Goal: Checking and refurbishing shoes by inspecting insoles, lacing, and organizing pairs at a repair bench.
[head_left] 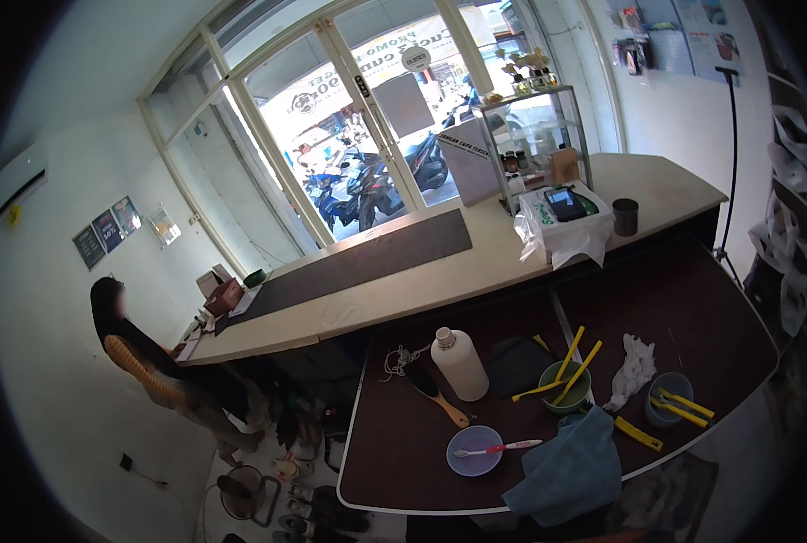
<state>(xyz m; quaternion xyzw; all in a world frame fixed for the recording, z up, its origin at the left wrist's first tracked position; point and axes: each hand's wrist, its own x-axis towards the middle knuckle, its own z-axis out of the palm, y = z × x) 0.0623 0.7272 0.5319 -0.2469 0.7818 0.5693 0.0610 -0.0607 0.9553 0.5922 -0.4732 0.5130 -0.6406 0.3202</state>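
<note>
Neither of my hands shows in the head view. On the dark red table [376, 462] a white bottle [460, 366] stands upright, with a wooden-handled brush [438, 398] lying beside it. A red and white toothbrush [498, 448] rests across a pale blue bowl [473, 463]. Yellow-handled brushes [577, 362] lean in a green bowl [566, 391]. A grey-blue cloth [566, 466] hangs over the near edge. To the right are a yellow brush [639, 434], a grey cup [670, 398] holding more yellow handles, and a crumpled white cloth [634, 369].
Behind the table runs a long beige counter [403, 281] carrying a glass display case [535, 136] and a plastic-wrapped box [562, 222]. Another person [150, 362] stands at the left. Shoes [299, 507] and a round stool [245, 493] are on the floor. A black stand [731, 172] rises at right.
</note>
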